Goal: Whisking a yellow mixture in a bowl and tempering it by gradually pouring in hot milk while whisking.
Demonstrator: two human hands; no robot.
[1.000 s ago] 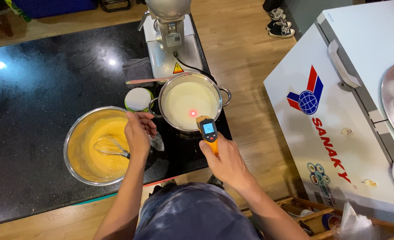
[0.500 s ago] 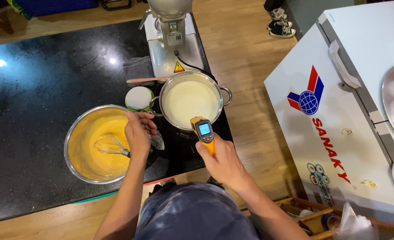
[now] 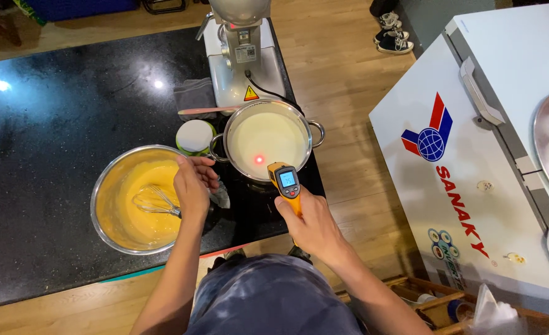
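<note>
While the right hand point(image 3: 314, 220) grips a yellow pistol-shaped infrared thermometer point(image 3: 287, 185), its red dot lands just beyond on pale liquid in a steel two-handled pot point(image 3: 268, 140); the left hand point(image 3: 194, 186) closes around a wire whisk point(image 3: 153, 201) in a steel bowl of yellow batter point(image 3: 139, 200), beside a white stand mixer point(image 3: 243, 56) farther back

The desk point(image 3: 51, 136) is glossy black with fine speckles. The steel bowl point(image 3: 104, 180) holds bright yellow batter point(image 3: 132, 217) around a silver whisk point(image 3: 153, 201). The silvery pot point(image 3: 299, 121) holds pale cream liquid point(image 3: 268, 136) with one red dot point(image 3: 259, 159) on it. The thermometer point(image 3: 287, 185) is yellow and black with a blue screen. The lid point(image 3: 195, 135) is white, rimmed green. The freezer point(image 3: 491, 155) is white with a red-and-blue emblem. The floor point(image 3: 342, 56) is light wood.
</note>
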